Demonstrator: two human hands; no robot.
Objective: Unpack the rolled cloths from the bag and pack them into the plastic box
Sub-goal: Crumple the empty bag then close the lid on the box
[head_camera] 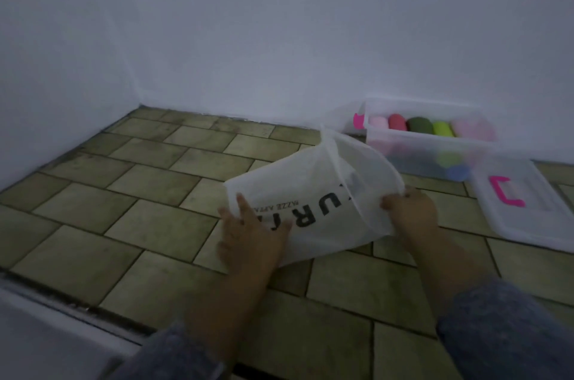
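Blue patterned sleeves (497,333) fill the bottom edge of the view, and from them two bare forearms reach forward over a floor of greenish brick-shaped tiles (130,211). At the end of the left forearm, the left hand (248,230) lies spread wide and flat, fingers apart, pressing down on the near left corner of a white bag (310,193) printed with large black letters; it grips nothing, only rests on the fabric. On the other side, the right hand (410,208) is curled closed around the rim of the bag's mouth, pinching the thin white material at its right edge so that the opening gapes toward the far right. Whether anything is inside the bag cannot be told; only a dim grey shadow shows through the cloth. Beyond the bag, against the white wall (279,37), stands the clear plastic box (403,143), and in it a row of rolled cloths (419,125) lies side by side: pale pink, red, dark green, bright green and pink, with more coloured shapes blurred through the front wall lower down. Just right of the box, on the floor, lies a clear lid (543,224) with a pink handle (504,191), near the right hand but apart from it.
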